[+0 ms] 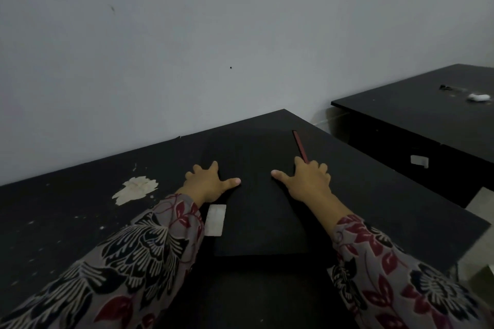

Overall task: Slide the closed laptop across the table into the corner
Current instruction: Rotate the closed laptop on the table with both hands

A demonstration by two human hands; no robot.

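A closed black laptop (256, 211) lies flat on the black table (374, 195), its far edge near the wall and the table's far right corner. A thin red strip (300, 145) runs along its right side. My left hand (207, 181) rests palm down on the lid's left part, fingers spread. My right hand (307, 180) presses flat on the right part, fingers spread, next to the red strip. A white label (215, 219) sits on the lid by my left wrist.
A torn patch of pale tape (135, 189) marks the table to the left. A grey wall (213, 48) backs the table. A second black table (427, 115) stands to the right across a gap, with a small white object (478, 97) on it.
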